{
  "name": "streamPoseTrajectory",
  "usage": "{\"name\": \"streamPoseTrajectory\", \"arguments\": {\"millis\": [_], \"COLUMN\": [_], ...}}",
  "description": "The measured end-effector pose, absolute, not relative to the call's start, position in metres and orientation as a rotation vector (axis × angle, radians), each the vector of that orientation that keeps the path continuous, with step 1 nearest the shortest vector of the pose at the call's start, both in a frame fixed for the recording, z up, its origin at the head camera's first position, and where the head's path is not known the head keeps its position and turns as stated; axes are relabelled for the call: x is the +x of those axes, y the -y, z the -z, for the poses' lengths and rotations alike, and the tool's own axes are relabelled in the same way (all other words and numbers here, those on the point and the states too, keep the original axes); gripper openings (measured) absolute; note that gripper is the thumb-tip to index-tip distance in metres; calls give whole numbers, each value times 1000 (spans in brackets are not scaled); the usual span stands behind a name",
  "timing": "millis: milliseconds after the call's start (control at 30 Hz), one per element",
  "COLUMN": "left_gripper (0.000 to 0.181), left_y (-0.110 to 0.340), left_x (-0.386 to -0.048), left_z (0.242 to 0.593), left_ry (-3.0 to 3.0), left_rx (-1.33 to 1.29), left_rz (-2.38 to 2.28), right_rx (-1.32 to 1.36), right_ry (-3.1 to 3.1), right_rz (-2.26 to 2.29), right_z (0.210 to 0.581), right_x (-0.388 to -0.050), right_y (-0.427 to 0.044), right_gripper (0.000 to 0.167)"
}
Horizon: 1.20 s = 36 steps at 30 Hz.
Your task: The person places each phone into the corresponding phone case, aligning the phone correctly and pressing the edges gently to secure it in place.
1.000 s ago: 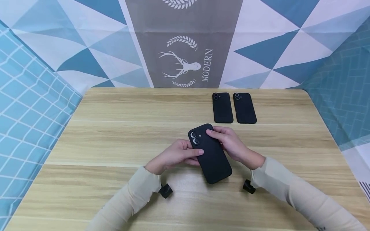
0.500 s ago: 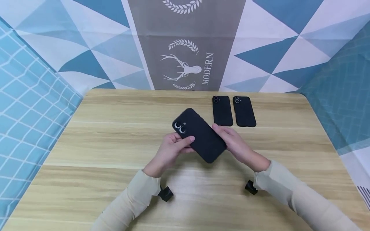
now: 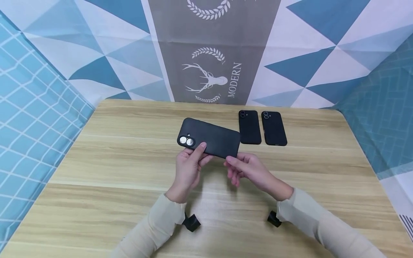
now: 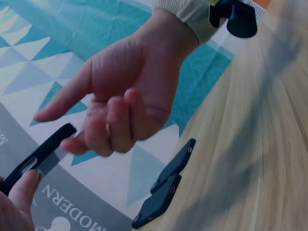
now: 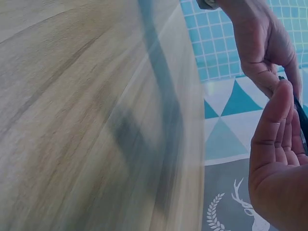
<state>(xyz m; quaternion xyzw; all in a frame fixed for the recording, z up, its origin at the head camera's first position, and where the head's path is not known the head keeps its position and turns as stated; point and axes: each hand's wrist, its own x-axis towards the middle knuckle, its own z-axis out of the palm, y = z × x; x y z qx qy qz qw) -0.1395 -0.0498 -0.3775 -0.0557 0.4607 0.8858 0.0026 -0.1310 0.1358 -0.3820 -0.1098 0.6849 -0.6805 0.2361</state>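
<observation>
My left hand [image 3: 188, 170] holds a black phone case [image 3: 213, 136] above the table, with the thumb on its back and fingers beneath. The case lies nearly sideways, its two bright lens rings to the left; I cannot tell whether a phone is inside. At the case's right end is my right hand [image 3: 246, 168], thumb straight by the lower corner. In the left wrist view the right hand [image 4: 130, 91] has its thumb apart from the case [image 4: 38, 156] and its fingers loosely bent, one fingertip close to the end. The right wrist view shows only a sliver of the case.
Two similar black cases, a left one [image 3: 250, 127] and a right one [image 3: 274, 128], lie side by side at the back of the wooden table [image 3: 96, 172]. A patterned cloth [image 3: 129, 50] hangs behind. Small black devices sit at both wrists.
The case has turned from a steep slant to nearly sideways, moving left and away from me. My right hand has shifted from its upper edge to its right end, and its grip has loosened.
</observation>
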Motion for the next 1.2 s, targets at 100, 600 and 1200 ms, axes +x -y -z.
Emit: {"name": "streamPoseTrajectory", "arguments": {"millis": [100,600,1200], "left_gripper": [6,13,22], "left_y": [46,32,32], "left_x": [-138,-131,-130], "left_z": [377,371,370], "left_ry": [-1407,-1276,-1299], "left_rx": [-196,-275,-270], "left_rz": [-2827,-2846,-2793], "right_rx": [-314,-301,-419], "right_ry": [-1873,-1656,-1671], "right_rz": [1906,2262,2181], "right_z": [381,377,379], "right_x": [-132,-137,-130], "right_y": [-132,-119,-124], "right_gripper": [28,34,37]}}
